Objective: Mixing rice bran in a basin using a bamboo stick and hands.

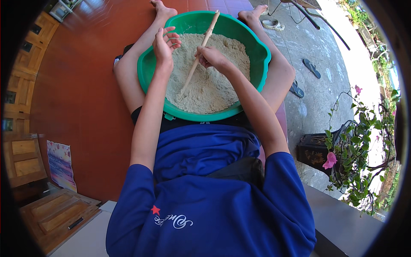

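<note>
A big green basin (258,47) stands between my spread legs, with pale, crumbly meal (214,90) covering its bottom. My right hand (210,57) is wrapped round the middle of a peeled wooden stick (193,68). The stick leans, its upper end past the basin's far rim and its lower end in the meal near the left side. Over the left part of the basin, my left hand (164,44) is raised with its fingers apart and slightly curled. Nothing is in it, and it does not touch the stick.
Red floor (85,107) lies to the left, beside wooden panelled doors (25,94). On the concrete at right are dark flip-flops (311,68) and a pale clog (273,25). A dark planter (317,147) with a pink-flowered plant (355,158) stands nearer on the right.
</note>
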`<state>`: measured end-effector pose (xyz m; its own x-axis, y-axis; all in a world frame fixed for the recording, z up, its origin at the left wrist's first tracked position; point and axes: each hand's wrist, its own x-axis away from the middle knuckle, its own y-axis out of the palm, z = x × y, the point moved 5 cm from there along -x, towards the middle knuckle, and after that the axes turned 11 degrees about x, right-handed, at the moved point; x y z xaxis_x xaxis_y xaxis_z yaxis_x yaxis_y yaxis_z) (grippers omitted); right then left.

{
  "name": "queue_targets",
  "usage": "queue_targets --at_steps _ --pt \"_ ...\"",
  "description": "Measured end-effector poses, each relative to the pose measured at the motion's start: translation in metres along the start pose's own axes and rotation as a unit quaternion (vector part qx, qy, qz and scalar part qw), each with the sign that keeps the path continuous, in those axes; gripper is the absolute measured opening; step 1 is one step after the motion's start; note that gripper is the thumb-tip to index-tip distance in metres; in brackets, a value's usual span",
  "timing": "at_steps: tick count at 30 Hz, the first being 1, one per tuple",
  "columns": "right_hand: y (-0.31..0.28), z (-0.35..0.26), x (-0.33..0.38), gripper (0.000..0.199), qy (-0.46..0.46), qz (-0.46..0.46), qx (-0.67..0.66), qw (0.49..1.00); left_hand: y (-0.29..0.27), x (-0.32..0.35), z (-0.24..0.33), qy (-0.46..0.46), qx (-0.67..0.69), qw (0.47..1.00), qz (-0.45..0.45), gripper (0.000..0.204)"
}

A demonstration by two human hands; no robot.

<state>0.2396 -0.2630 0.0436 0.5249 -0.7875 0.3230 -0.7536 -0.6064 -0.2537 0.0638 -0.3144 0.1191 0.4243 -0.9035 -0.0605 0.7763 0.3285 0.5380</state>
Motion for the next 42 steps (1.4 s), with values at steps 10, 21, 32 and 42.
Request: queue_targets --at_steps 10,21,32,42 --pt "0.011 -0.005 0.006 0.031 0.011 -0.056 0.036 0.998 -0.001 0.001 0.001 0.002 -0.003 1.000 0.002 0.050" --pt "-0.003 -0.012 0.005 0.030 -0.061 -0.011 -0.044 0.997 0.003 0.003 0.000 -0.013 -0.013 1.000 -0.001 0.048" --pt "0.010 -0.005 0.004 0.037 -0.004 -0.032 0.090 0.995 -0.001 -0.001 -0.009 -0.043 -0.048 0.998 -0.013 0.045" --pt "0.011 0.000 -0.001 0.038 -0.008 -0.019 0.096 0.995 0.013 0.003 -0.019 0.002 -0.162 0.983 -0.090 0.039"
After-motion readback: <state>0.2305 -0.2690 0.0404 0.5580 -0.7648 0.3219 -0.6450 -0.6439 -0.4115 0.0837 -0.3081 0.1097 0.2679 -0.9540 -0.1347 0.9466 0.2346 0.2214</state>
